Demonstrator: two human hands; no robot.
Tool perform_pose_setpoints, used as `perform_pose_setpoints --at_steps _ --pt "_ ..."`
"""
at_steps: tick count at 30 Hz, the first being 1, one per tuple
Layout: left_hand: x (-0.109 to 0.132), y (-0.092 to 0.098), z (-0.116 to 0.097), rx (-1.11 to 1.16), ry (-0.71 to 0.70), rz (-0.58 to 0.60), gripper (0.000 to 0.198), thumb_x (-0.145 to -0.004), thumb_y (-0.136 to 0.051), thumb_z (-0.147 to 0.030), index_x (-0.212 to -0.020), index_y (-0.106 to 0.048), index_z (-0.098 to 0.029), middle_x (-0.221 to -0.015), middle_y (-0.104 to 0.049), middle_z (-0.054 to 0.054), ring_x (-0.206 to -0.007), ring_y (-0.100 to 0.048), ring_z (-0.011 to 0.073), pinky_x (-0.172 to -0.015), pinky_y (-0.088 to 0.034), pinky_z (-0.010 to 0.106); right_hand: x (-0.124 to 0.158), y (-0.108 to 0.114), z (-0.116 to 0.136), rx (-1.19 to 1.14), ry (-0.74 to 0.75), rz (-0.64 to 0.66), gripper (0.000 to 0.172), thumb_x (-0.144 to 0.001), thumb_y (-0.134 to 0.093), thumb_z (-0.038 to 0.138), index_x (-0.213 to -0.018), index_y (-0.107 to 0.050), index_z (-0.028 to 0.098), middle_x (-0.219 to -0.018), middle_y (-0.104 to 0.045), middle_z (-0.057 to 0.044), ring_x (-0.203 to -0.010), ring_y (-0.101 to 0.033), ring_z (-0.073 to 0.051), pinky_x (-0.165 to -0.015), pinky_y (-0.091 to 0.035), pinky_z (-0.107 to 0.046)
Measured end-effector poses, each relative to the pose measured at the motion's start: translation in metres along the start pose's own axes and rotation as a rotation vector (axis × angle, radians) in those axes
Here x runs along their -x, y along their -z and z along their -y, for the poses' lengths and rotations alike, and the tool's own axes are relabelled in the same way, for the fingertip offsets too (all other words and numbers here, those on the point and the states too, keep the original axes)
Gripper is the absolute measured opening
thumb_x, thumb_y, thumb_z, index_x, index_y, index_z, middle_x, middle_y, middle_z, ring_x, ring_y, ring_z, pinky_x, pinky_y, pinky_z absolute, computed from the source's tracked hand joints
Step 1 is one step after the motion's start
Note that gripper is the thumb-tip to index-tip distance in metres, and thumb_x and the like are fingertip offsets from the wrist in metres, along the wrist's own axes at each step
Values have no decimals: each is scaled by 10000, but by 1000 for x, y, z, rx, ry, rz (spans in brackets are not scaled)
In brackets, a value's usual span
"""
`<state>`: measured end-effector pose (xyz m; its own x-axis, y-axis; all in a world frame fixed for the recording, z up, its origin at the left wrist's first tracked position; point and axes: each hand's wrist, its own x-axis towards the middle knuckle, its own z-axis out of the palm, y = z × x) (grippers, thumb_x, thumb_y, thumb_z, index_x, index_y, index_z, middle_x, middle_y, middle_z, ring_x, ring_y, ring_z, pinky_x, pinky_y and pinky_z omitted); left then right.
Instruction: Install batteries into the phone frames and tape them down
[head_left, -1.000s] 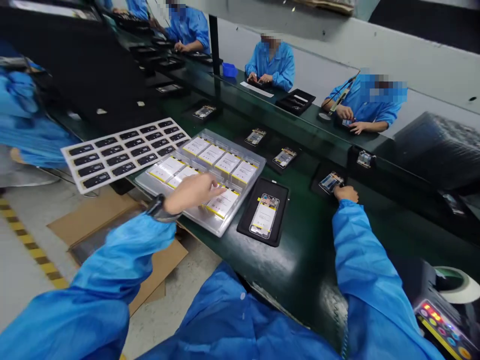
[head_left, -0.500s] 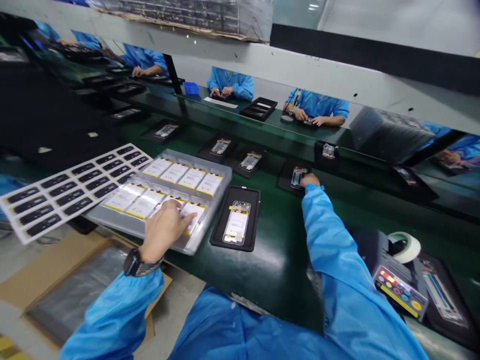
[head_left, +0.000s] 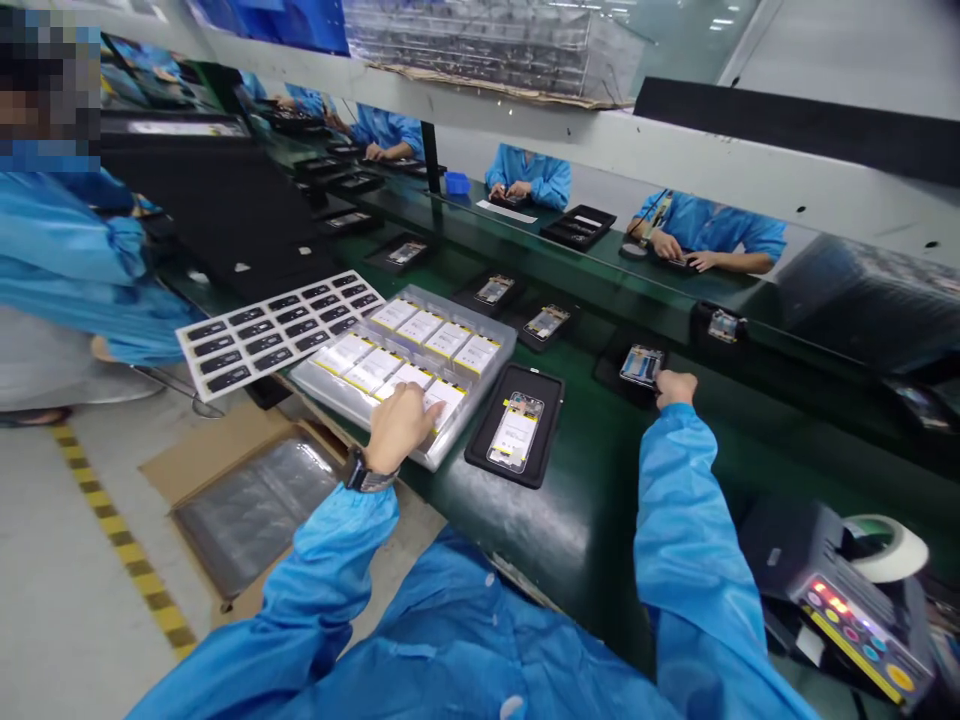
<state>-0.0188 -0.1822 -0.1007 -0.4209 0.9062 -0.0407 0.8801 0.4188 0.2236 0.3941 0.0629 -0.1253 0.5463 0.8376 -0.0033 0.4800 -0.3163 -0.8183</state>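
Observation:
My left hand point(head_left: 403, 425), wearing a wristwatch, rests over the front row of white, yellow-edged batteries point(head_left: 455, 398) in a clear plastic tray point(head_left: 499, 365). Its thumb is spread from the fingers, and the fingertips touch the batteries without lifting one. My right hand point(head_left: 675, 390) is farther off, closed at the right edge of a black tray point(head_left: 606, 372) that carries a phone frame point(head_left: 641, 365). Between my hands lies another black tray point(head_left: 555, 410), holding a phone frame with a battery point(head_left: 516, 432) in it.
A sheet of black stickers point(head_left: 277, 335) lies left of the battery tray. More black trays with phone frames point(head_left: 495, 289) line the green bench. A grey machine point(head_left: 847, 600) with a tape roll point(head_left: 892, 550) stands right. Co-workers sit opposite and left; an open carton point(head_left: 255, 510) lies below.
My view has swung left, so the bench appears shifted right and a co-worker shows at the left. My left hand stays over the batteries; my right hand stays at the black tray.

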Motion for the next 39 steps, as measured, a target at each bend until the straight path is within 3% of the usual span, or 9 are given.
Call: perform_pose_setpoints --at_steps 5,9,12,16,22,27,35,37,39 --pt "-33 7 18 326 33 134 300 -807 -672 -470 -866 -615 -181 -756 -664 58 -741 -653 248 -646 -453 304 56 18 -6 -324 -50 -27 146 -804 -603 142 -919 -681 99 -722 -645 -26 -694 -645 -177 -611 -538 -268" --pt "-47 26 26 541 -144 239 374 -712 -707 -535 -691 -573 -186 -600 -556 -4 -588 -540 170 -563 -390 262 119 32 -22 -550 -12 29 213 -761 -624 255 -925 -673 128 -775 -691 -32 -685 -657 -165 -636 -547 -269" --pt "-42 37 17 679 -165 173 437 -672 -734 -589 -710 -556 -191 -576 -519 -22 -548 -486 143 -523 -353 246 169 34 -38 -663 3 71 290 -734 -661 357 -923 -668 138 -806 -714 -44 -694 -669 -175 -642 -552 -284" --pt "-8 24 -38 979 -164 140 420 -731 -703 -590 -816 -546 -209 -631 -534 -17 -521 -463 130 -488 -336 245 224 26 -54 -742 -14 96 378 -725 -683 449 -949 -650 146 -803 -720 -48 -711 -682 -191 -642 -555 -297" --pt "55 -35 -149 1237 -391 405 437 -762 -725 -590 -793 -512 -209 -672 -601 19 -611 -587 166 -551 -438 264 269 22 -59 -849 -21 174 401 -785 -714 462 -1027 -635 152 -864 -740 -62 -783 -711 -214 -710 -571 -328" --pt "66 -51 -167 1168 -434 317 330 -862 -655 -489 -815 -516 -194 -678 -605 15 -628 -604 169 -565 -436 254 280 35 -60 -910 4 167 411 -810 -742 453 -1058 -639 142 -947 -755 -96 -854 -722 -235 -772 -588 -364" --pt "72 -37 -160 555 -573 -11 255 -917 -620 -404 -788 -535 -202 -665 -559 -3 -616 -539 165 -597 -327 270 296 44 -60 -906 26 138 403 -844 -734 469 -1062 -634 145 -933 -743 -93 -834 -714 -221 -755 -590 -350" --pt "65 -38 -158 565 -583 -7 263 -868 -685 -435 -881 -576 -196 -739 -598 6 -662 -563 170 -619 -359 265 301 45 -60 -903 27 137 406 -852 -730 473 -1073 -622 150 -932 -737 -87 -826 -707 -210 -757 -586 -342" --pt "58 -43 -154 714 -585 131 345 -834 -718 -470 -985 -601 -183 -804 -637 19 -680 -583 168 -629 -402 259 306 46 -60 -890 33 137 408 -863 -722 476 -1088 -612 154 -921 -723 -76 -818 -696 -199 -753 -580 -329"
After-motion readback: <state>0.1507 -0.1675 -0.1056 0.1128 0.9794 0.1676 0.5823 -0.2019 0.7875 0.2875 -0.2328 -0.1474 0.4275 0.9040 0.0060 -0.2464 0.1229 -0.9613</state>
